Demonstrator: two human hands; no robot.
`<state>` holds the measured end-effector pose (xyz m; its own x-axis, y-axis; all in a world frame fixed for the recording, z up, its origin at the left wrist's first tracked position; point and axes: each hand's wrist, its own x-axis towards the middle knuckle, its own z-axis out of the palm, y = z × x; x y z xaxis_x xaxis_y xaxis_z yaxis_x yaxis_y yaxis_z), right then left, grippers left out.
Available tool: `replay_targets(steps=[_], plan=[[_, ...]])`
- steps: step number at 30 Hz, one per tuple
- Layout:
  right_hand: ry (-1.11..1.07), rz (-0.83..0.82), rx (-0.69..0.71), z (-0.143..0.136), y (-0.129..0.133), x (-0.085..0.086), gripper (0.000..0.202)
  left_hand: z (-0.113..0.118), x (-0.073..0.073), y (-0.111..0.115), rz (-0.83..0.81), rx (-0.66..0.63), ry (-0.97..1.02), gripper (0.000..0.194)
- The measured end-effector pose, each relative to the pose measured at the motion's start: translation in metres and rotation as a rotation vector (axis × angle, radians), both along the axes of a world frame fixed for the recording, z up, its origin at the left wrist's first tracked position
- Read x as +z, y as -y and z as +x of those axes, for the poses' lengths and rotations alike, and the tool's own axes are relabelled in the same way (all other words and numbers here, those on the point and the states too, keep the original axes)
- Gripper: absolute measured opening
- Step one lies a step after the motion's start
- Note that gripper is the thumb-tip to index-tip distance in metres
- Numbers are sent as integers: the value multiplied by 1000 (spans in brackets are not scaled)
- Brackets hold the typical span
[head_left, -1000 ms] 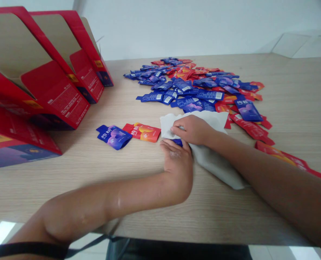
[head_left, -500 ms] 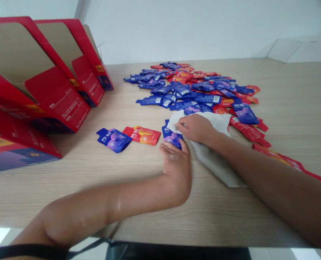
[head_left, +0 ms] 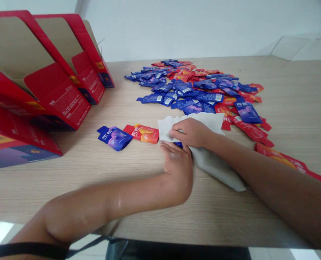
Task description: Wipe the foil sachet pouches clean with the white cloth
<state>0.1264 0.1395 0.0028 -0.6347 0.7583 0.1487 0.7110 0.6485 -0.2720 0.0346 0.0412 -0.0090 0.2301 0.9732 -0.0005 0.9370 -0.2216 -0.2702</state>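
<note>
A white cloth [head_left: 211, 164] lies on the bench [head_left: 101, 164], in front of the person. The right hand [head_left: 191, 133] is on top of it, with its fingers [head_left: 178, 134] curled and clamped on the cloth. The left hand [head_left: 178, 155] is just below the right one. Its fingers lie flat, side by side, with the thumb a bit apart, and they press on a blue pouch [head_left: 179, 144]. Only a little strip of that pouch peeks out between the left hand and the cloth, so most of it is hidden. To the left of the cloth lies a red and orange pouch [head_left: 143, 133] with yellow fruit on it. Next to that, touching it, is another blue pouch [head_left: 115, 138] with purple round shapes. Behind the hands is a big messy pile of blue and red pouches [head_left: 187, 83], all lying on top of each other. A few more red pouches [head_left: 293, 160] lie near the right arm. Over on the left stand tall red boxes [head_left: 57, 97] with open tops, and you can see their plain brown insides. A white wall [head_left: 176, 29] is at the back.
</note>
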Motion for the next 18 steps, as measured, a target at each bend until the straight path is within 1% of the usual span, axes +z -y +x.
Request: replay_targets(steps=[6,12,18], plan=[[39,22,-86,4,-6,-1,41,0,-1,1,41,27,56,48],[107,49,-179,11,-14,-3,43,0,-3,1,51,16,-37,51],[146,75,-280,14,-18,-4,44,0,-6,1,70,15,2,52]])
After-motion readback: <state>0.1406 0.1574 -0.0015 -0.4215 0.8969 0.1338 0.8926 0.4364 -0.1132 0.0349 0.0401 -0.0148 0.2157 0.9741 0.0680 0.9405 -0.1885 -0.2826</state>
